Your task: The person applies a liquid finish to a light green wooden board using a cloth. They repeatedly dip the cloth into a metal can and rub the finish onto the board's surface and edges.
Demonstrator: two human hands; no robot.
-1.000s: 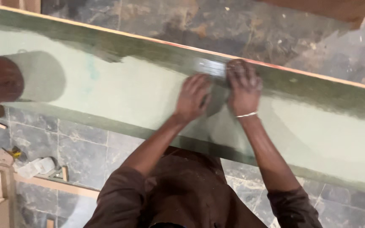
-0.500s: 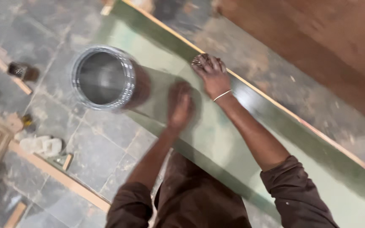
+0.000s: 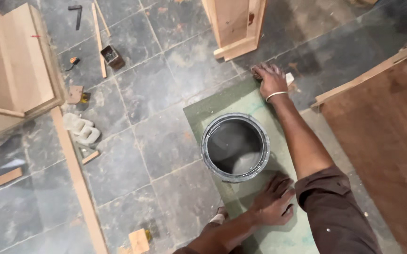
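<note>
A long green-coated board (image 3: pixel 250 226) lies on the stone floor. An open round metal can (image 3: pixel 235 146), dark inside, stands on it. My left hand (image 3: pixel 273 201) rests flat on the board just below the can, fingers spread, holding nothing. My right arm reaches past the can to the board's far end. There my right hand (image 3: pixel 270 79) presses down with curled fingers on a small pale flat scraper (image 3: pixel 289 77), of which only a corner shows.
A large brown plywood sheet (image 3: pixel 382 141) lies to the right. A pale wooden cabinet (image 3: pixel 12 66) stands at the left and a wooden frame (image 3: pixel 234 26) at the top. Wood strips (image 3: pixel 78 183), pale slippers (image 3: pixel 82 129), a small box (image 3: pixel 111 56) and offcuts (image 3: pixel 139 241) litter the floor.
The view has swung along the board to its end. My right hand has slid to the board's far end, and my left hand has shifted to below the can.
</note>
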